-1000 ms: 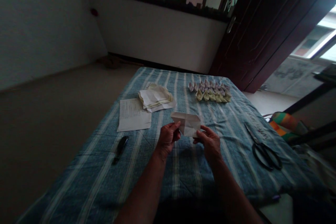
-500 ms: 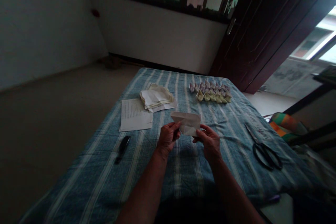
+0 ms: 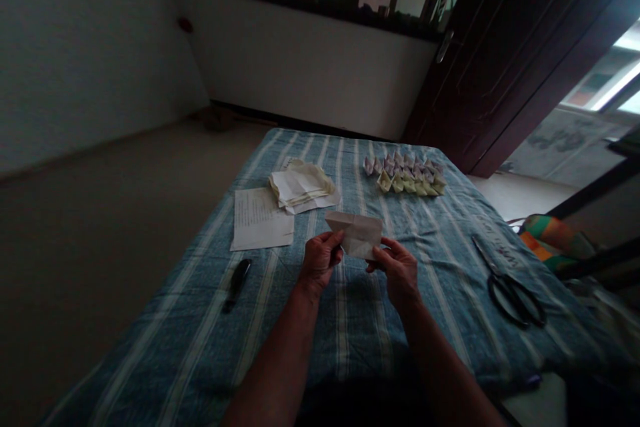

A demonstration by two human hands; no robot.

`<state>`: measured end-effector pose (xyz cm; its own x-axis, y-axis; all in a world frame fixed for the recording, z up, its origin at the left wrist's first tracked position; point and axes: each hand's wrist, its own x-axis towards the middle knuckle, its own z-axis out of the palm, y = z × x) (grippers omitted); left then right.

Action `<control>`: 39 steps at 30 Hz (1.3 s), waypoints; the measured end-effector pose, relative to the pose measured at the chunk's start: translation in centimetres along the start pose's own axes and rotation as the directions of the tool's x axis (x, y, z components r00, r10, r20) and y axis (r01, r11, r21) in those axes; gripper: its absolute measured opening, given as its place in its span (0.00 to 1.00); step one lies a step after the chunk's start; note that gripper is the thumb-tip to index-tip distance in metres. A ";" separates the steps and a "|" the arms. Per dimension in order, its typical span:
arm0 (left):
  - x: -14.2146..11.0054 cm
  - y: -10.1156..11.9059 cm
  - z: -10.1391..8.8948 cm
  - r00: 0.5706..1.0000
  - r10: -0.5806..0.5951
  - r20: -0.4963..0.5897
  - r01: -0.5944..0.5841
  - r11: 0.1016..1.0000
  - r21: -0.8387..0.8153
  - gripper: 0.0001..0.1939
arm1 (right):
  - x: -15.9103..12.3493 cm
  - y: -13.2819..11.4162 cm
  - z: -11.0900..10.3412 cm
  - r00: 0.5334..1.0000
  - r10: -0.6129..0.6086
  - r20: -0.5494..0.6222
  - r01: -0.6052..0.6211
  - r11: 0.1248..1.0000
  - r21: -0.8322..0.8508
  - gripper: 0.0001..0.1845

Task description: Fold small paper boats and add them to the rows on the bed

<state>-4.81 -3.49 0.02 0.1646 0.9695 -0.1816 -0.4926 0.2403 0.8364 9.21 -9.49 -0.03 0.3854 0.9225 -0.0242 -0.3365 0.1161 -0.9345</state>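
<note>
Folded paper (image 3: 358, 233) is hanging between left hand (image 3: 321, 259) and right hand (image 3: 397, 265), both pinching its ends above the surface (image 3: 273, 307); their hold isn't visibly changing from a second ago, so work seems to be pausing. Well apart, scissors (image 3: 496, 273) are lying at its four o'clock, a dark object (image 3: 237, 284) at eight, papers (image 3: 301, 182) at ten, folded pieces (image 3: 410, 185) at two.

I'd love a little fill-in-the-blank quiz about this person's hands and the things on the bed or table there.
1. The left hand and right hand together hold a folded sheet of ____.
2. The scissors lie to the ____ of both hands.
3. Among the small folded pieces, the ____ ones sit nearer the hands than the purplish ones.
4. The blue cloth is patterned with pale ____.

Missing words: paper; right; yellowish; stripes.
</note>
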 end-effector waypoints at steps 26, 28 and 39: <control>0.0 0.1 0.1 0.997 -0.024 -0.073 0.027 0.999 0.037 0.22 | -0.3 1.2 0.1 0.984 0.178 0.022 -0.179 0.979 0.094 0.24; -0.1 0.1 0.1 0.997 -0.040 -0.059 0.043 0.998 0.045 0.22 | -0.3 1.2 0.1 0.984 0.179 0.006 -0.178 0.978 0.112 0.24; -0.5 0.0 0.3 0.991 -0.125 0.039 0.117 0.982 0.151 0.15 | -0.4 1.0 0.3 0.998 0.058 -0.032 -0.054 0.993 0.104 0.20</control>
<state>-4.64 -4.04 0.21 0.2582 0.9294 -0.2638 -0.3352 0.3423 0.8778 8.44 -9.65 -0.86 0.3923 0.9155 -0.0893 -0.4445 0.1037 -0.8898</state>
